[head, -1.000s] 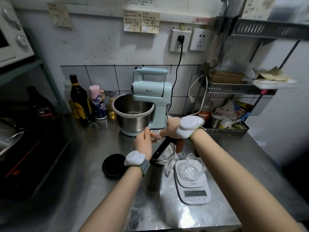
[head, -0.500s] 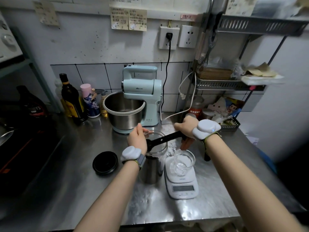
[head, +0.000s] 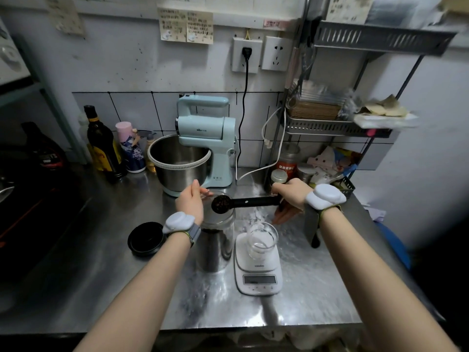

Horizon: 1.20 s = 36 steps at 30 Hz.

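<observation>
Head view: loaded scoop level over the jar, cup waiting just to its right

The scoop lies nearly level, its long axis running left to right. Its bowl, filled with something dark, hangs just above the mouth of the jar, and the handle reaches out to the jar's right. The right hand has the far end of that handle, with thumb and upper fingers curled round it and the lower fingers loose beneath. The left hand is wrapped on the jar's rim from the left side, steadying it.

Just right of the jar, and nearer the person than its mouth, the glass cup stands on the scale; neither hand touches it. The load probably has to go a short way rightward and toward the body from the jar. The right hand is the nearer one and carries the scoop. A black lid lies to the jar's left.
</observation>
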### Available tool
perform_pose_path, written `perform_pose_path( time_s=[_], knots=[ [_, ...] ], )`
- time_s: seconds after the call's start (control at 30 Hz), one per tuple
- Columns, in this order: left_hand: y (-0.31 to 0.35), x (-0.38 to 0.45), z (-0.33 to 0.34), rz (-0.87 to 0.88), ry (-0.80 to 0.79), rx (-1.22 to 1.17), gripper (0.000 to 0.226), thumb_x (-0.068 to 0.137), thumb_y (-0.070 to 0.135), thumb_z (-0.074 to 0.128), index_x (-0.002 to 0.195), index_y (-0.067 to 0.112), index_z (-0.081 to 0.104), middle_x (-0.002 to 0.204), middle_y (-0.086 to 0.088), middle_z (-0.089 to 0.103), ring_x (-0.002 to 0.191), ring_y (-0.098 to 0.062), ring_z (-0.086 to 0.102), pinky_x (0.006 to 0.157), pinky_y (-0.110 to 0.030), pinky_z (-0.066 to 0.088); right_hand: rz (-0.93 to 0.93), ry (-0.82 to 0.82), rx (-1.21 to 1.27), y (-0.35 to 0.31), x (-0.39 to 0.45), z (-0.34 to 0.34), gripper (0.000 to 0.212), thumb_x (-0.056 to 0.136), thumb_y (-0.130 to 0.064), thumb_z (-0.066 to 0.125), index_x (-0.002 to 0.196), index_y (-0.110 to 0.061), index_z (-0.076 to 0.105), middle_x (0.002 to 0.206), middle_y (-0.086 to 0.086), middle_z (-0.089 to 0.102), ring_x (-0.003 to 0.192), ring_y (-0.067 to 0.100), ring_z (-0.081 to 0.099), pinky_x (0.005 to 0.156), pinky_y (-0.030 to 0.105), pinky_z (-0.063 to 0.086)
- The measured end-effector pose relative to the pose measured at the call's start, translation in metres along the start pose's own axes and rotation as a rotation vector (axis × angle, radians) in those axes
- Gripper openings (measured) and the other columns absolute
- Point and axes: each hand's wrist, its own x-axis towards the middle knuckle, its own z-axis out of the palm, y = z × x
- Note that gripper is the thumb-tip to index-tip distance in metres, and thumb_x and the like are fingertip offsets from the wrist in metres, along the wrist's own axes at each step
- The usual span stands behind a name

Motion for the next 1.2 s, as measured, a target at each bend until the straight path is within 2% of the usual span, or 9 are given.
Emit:
perform_pose_path(
  time_s=[0.13,0.3,0.43,0.57,0.8,0.9,1.07,1.13,1.2],
  knots=[
    [0.004,-0.004,-0.001,0.025,0.003,0.047,0.044,0.100,0.024,0.034,0.082,0.000,0.065,0.072,-0.002,0.064,0.053,0.007,0.057,0.056,-0.001,0.040,-0.011,-0.033,0.024,0.006,0.002,-0.008,0.027,0.083,-0.016,0.051,0.093,0.009,0.048,0.049,0.026,0.064,0.064,0.048,0.068,0.077,0.063,0.053],
    [0.008,-0.006,-0.001,0.027,0.015,0.079,0.041,0.100,0.022,0.034,0.086,-0.002,0.065,0.073,-0.005,0.062,0.057,-0.003,0.055,0.049,0.002,0.037,-0.056,-0.036,0.123,0.009,-0.010,-0.015,0.021,0.091,-0.013,0.044,0.096,0.008,0.044,0.066,0.035,0.057,0.039,0.035,0.064,0.043,0.039,0.057],
    [0.005,-0.005,-0.002,0.018,0.018,0.088,0.045,0.100,0.025,0.035,0.083,-0.002,0.067,0.081,-0.010,0.066,0.062,-0.007,0.057,0.052,0.000,0.041,-0.065,-0.020,0.150,0.017,-0.020,-0.028,0.020,0.092,-0.012,0.043,0.092,0.008,0.044,0.071,0.036,0.057,0.041,0.035,0.065,0.044,0.038,0.057],
    [0.000,0.002,-0.002,0.006,-0.023,0.119,0.046,0.099,0.034,0.034,0.072,0.013,0.065,0.081,-0.008,0.071,0.079,-0.026,0.068,0.081,-0.033,0.054,-0.035,0.018,0.121,0.032,-0.025,-0.042,0.030,0.094,-0.014,0.043,0.106,0.013,0.043,0.072,0.035,0.058,0.041,0.034,0.064,0.043,0.039,0.057],
    [0.001,-0.001,-0.002,-0.037,-0.034,0.063,0.044,0.099,0.034,0.034,0.068,0.016,0.059,0.072,-0.008,0.069,0.073,-0.025,0.068,0.055,-0.019,0.052,0.015,0.084,0.072,0.063,-0.022,-0.055,0.025,0.094,-0.015,0.044,0.103,0.008,0.044,0.070,0.032,0.059,0.038,0.034,0.064,0.041,0.039,0.057],
    [0.003,-0.004,0.000,-0.040,-0.015,0.049,0.043,0.099,0.033,0.034,0.068,0.015,0.058,0.077,-0.011,0.071,0.068,-0.021,0.067,0.062,-0.024,0.052,0.049,0.095,0.043,0.073,-0.019,-0.054,0.025,0.091,-0.015,0.047,0.090,0.010,0.047,0.059,0.031,0.062,0.041,0.035,0.065,0.051,0.047,0.059],
    [0.005,-0.012,0.006,-0.027,0.004,-0.035,0.043,0.101,0.026,0.033,0.064,0.012,0.053,0.057,0.004,0.062,0.043,0.006,0.059,0.045,-0.010,0.044,0.049,0.087,-0.074,0.082,-0.015,-0.049,0.035,0.078,-0.025,0.048,0.078,0.010,0.056,0.057,0.026,0.069,0.059,0.040,0.071,0.080,0.057,0.056],
    [0.006,-0.012,0.005,-0.019,0.017,-0.018,0.044,0.100,0.025,0.033,0.062,0.014,0.052,0.054,0.009,0.060,0.044,0.005,0.060,0.051,-0.009,0.046,0.025,0.079,-0.121,0.082,-0.016,-0.047,0.034,0.071,-0.030,0.050,0.072,0.003,0.058,0.062,0.025,0.071,0.065,0.038,0.073,0.087,0.054,0.055],
    [0.000,-0.007,0.005,-0.040,-0.006,-0.052,0.045,0.100,0.028,0.035,0.061,0.015,0.054,0.054,0.006,0.064,0.056,-0.008,0.066,0.064,-0.025,0.054,-0.014,0.093,-0.174,0.082,-0.018,-0.043,0.031,0.069,-0.034,0.054,0.067,-0.003,0.060,0.066,0.024,0.072,0.064,0.036,0.073,0.086,0.053,0.055]
  ],
)
